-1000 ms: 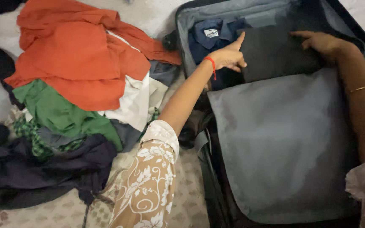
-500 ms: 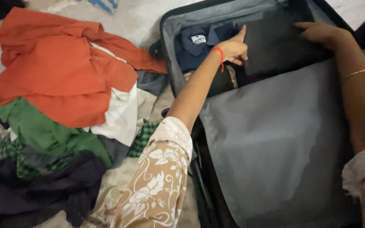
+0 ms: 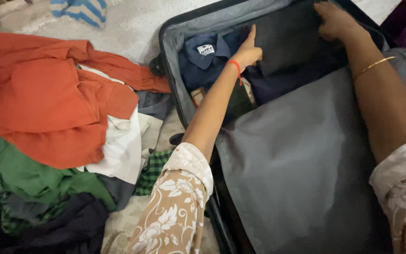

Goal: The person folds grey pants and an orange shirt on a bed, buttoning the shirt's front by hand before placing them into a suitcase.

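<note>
An open black suitcase (image 3: 167, 61) with grey lining lies on the bed. My left hand (image 3: 247, 49), a red thread at its wrist, presses the left edge of a folded dark grey garment (image 3: 285, 40) at the far end of the case, forefinger pointing up. My right hand (image 3: 334, 21), with a gold bangle further down the arm, rests fingers bent on that garment's far right corner. A folded navy collared shirt (image 3: 198, 59) lies just left of it. A grey fabric divider (image 3: 297, 155) covers the near part of the suitcase.
Loose clothes are heaped left of the suitcase: an orange garment (image 3: 48, 103), a white one (image 3: 121, 148), a green one (image 3: 29, 176), a green checked one (image 3: 151, 171) and dark ones (image 3: 66, 230). A blue striped cloth (image 3: 78, 10) lies at the far left.
The view has shifted right and forward, so the suitcase sits more centrally. Both hands have slid further up along the folded dark grey garment, staying on its left and right edges.
</note>
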